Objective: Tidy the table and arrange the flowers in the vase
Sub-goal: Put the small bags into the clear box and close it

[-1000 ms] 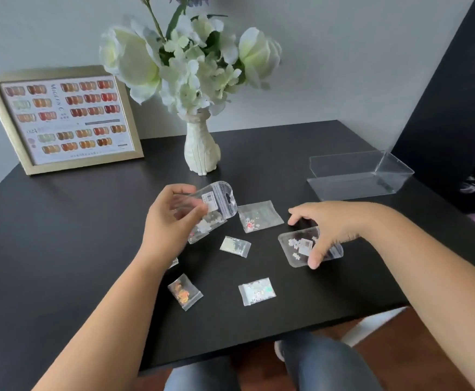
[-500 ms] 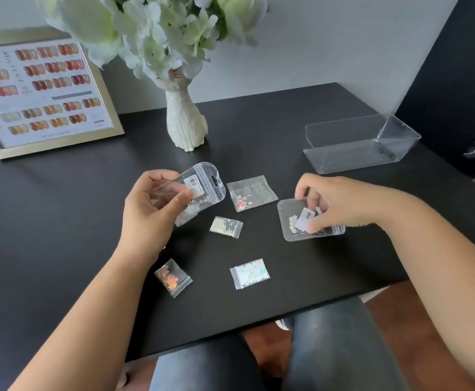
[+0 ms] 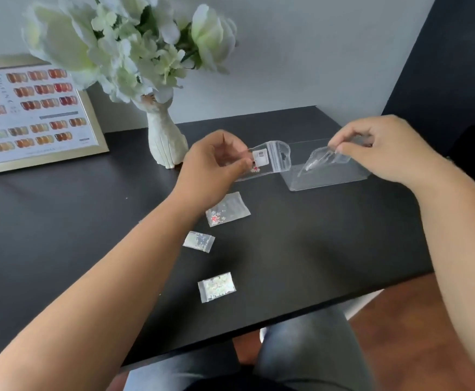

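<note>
My left hand (image 3: 212, 165) pinches a clear zip packet with a white label (image 3: 270, 158) above the black table (image 3: 61, 235). A second clear packet (image 3: 323, 160) hangs tilted from my right hand (image 3: 382, 149), over the clear plastic tray (image 3: 326, 177). Three small packets of sparkly bits lie on the table below my left hand: one with red pieces (image 3: 227, 208), a smaller one (image 3: 199, 241) and one near the front edge (image 3: 217, 287). White flowers (image 3: 129, 43) stand in a white hand-shaped vase (image 3: 165, 142) at the back.
A gold-framed nail colour chart (image 3: 33, 114) leans against the wall at the back left. The table's front edge runs just above my knees (image 3: 301, 354). A dark panel (image 3: 456, 66) stands at the right.
Both hands have lifted their packets off the table and moved toward the clear tray. The right packet, flat on the table before, now hangs over the tray.
</note>
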`<action>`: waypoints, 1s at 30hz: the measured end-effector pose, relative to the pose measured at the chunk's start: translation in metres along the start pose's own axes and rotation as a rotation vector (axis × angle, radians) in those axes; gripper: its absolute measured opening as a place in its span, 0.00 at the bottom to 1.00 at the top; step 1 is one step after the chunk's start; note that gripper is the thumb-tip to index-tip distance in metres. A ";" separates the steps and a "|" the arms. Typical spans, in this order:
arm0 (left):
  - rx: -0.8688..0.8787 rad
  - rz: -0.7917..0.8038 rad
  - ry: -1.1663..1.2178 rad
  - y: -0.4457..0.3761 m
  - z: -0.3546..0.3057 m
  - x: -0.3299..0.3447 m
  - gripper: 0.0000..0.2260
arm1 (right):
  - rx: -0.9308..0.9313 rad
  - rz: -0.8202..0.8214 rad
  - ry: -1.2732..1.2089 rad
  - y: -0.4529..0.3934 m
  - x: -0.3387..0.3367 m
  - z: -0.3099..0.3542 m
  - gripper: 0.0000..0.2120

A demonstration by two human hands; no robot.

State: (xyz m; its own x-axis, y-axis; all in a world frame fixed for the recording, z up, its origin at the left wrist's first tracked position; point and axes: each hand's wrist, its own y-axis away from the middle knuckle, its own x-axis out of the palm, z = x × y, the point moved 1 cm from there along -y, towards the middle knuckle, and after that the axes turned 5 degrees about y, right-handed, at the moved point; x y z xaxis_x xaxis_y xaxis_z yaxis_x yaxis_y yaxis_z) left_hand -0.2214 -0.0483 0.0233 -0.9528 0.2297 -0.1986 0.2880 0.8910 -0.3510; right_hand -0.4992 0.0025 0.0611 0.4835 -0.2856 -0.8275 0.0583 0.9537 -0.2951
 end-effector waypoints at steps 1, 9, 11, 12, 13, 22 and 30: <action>0.014 -0.008 -0.009 -0.009 -0.004 0.009 0.07 | 0.002 -0.036 0.001 -0.001 -0.003 -0.004 0.07; 0.079 -0.016 -0.215 -0.075 -0.004 0.089 0.11 | -0.034 -0.225 0.008 -0.031 -0.003 -0.046 0.09; 0.068 0.012 -0.270 -0.085 0.004 0.108 0.11 | -0.014 -0.212 0.049 -0.039 0.000 -0.061 0.10; 0.050 0.024 -0.297 -0.089 0.009 0.116 0.10 | 0.004 -0.195 0.067 -0.043 0.002 -0.068 0.10; 0.027 0.034 -0.332 -0.092 0.015 0.123 0.09 | 0.023 -0.175 0.081 -0.046 0.005 -0.075 0.11; -0.078 0.114 -0.585 -0.098 0.046 0.150 0.09 | 0.064 -0.057 0.116 -0.056 0.032 -0.109 0.13; 0.045 0.135 -1.073 -0.099 0.044 0.149 0.15 | 0.095 0.048 0.347 -0.063 0.043 -0.119 0.16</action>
State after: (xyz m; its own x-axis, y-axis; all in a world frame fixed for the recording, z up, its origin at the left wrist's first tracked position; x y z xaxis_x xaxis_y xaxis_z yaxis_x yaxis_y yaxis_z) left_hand -0.3881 -0.1200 -0.0122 -0.3383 -0.1571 -0.9278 0.4085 0.8637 -0.2952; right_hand -0.5858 -0.0815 -0.0123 0.1635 -0.2400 -0.9569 0.1319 0.9666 -0.2199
